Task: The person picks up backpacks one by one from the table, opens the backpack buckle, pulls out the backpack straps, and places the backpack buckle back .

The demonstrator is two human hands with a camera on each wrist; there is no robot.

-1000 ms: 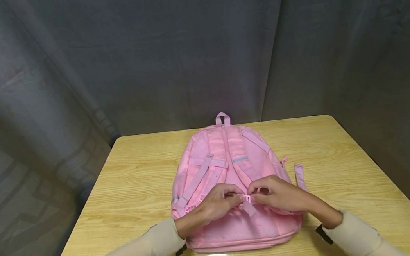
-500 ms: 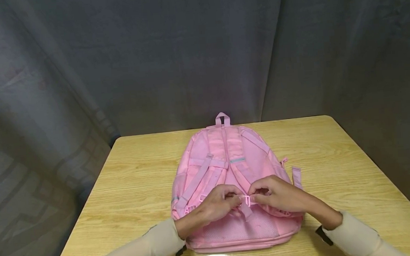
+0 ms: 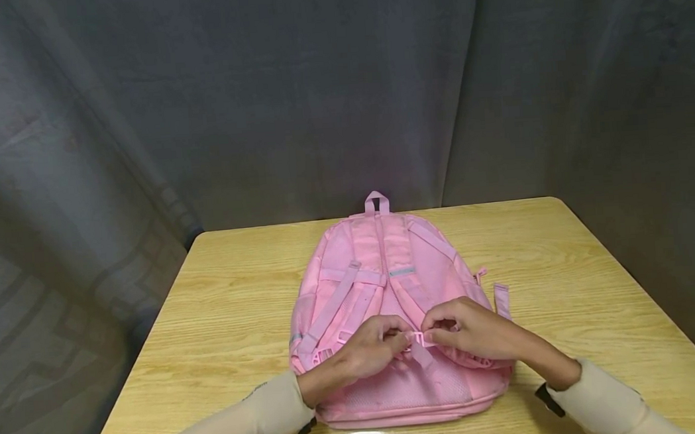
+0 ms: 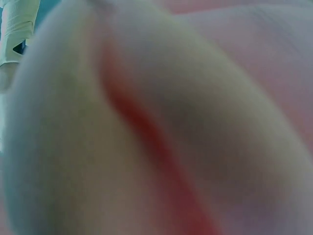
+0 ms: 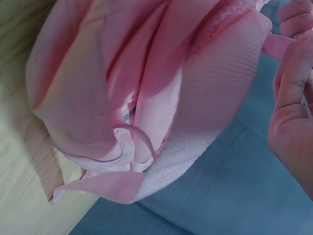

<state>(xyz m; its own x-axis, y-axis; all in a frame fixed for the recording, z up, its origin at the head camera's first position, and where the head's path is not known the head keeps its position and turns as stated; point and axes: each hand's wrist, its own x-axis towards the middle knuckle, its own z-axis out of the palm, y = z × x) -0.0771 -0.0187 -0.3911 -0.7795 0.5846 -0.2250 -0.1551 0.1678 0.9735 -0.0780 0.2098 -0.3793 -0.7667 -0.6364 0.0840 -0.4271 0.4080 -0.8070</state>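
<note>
A pink backpack (image 3: 412, 389) lies on the table with its shoulder straps facing up. Over its lower half, both hands meet at a small pink plastic buckle (image 3: 419, 339). My left hand (image 3: 364, 349) pinches the buckle's left side between thumb and curled fingers. From the right, my right hand (image 3: 480, 328) pinches the webbing strap right at the buckle's edge. A short loose strap end (image 3: 422, 356) hangs below the buckle. Blurred fingers (image 4: 210, 117) fill the left wrist view. In the right wrist view, a fold of the pink bag (image 5: 210, 93) takes up the middle.
The wooden table (image 3: 232, 284) extends on both sides of the bag. Another webbing end (image 3: 502, 300) sticks out at the bag's right side. A carry loop (image 3: 376, 203) stands up at the far end. Dark grey curtains (image 3: 316, 99) hang behind and beside the table.
The webbing end at the bag's right side and the right shoulder strap have shifted slightly left. The loose end under the buckle has swung a little. Both hands stay almost in place.
</note>
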